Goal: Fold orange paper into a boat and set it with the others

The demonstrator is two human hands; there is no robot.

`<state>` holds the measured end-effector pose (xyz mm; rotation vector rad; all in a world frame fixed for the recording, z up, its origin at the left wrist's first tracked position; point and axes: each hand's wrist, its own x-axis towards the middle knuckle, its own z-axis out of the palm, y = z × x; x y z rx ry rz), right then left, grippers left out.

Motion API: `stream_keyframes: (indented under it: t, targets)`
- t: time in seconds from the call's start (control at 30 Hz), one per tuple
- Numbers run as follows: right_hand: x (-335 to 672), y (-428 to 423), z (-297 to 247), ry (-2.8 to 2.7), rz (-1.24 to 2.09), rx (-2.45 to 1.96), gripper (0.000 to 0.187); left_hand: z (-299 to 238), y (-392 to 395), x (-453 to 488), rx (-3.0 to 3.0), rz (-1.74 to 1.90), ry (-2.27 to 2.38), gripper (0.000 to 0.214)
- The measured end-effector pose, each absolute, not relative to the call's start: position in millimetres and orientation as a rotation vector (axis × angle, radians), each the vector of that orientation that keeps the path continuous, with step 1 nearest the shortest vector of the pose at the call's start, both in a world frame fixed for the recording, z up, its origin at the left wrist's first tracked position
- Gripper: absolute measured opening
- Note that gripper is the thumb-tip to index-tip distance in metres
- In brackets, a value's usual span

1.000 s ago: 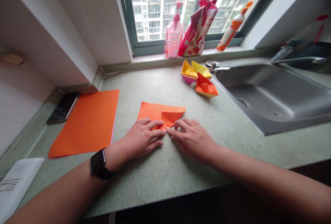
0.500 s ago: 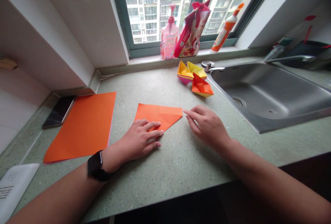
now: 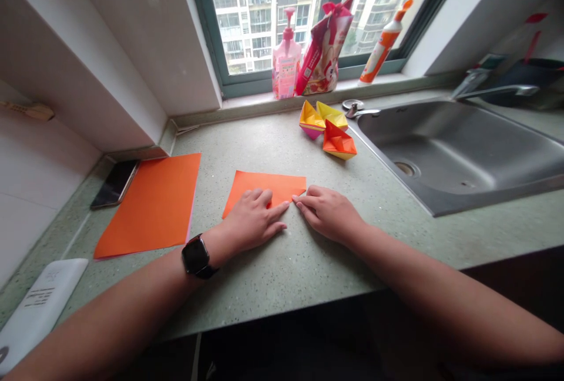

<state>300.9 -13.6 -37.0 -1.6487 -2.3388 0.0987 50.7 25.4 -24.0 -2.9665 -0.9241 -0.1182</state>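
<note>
The folded orange paper (image 3: 282, 183) is being held flat on the counter (image 3: 273, 287), lying under and beyond the left hand (image 3: 255, 216), whose knuckles are hiding its near middle. That hand is being kept palm down and empty, forefinger and thumb parted, the forefinger being laid along the slanting near edge. At the paper's right end, the edge is being met by the fingertips of the right hand (image 3: 328, 209), which are being drawn narrowly together; whether paper is being pinched between them cannot be told. Three paper boats (image 3: 338, 141) are being kept beyond, near the sink (image 3: 467, 146)
</note>
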Motion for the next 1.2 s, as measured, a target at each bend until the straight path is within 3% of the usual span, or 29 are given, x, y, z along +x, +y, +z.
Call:
stream_keyframes:
  t: [0.37, 0.93, 1.2]
  targets:
    - [297.1, -12.4, -33.8, -2.302, 0.088, -1.710, 0.042, -21.0, 19.6, 41.6, -2.912, -0.298, -0.881, 0.034]
    - [304.7, -7.0, -31.8, -2.184, -0.045, -1.917, 0.044, -28.6, 3.7, -6.4, -3.080, -0.482, -0.806, 0.032]
    - [282.0, -18.0, -41.9, -2.486, -0.115, -1.398, 0.035, -25.2, 7.3, -6.9, -3.140, -0.440, -0.835, 0.029]
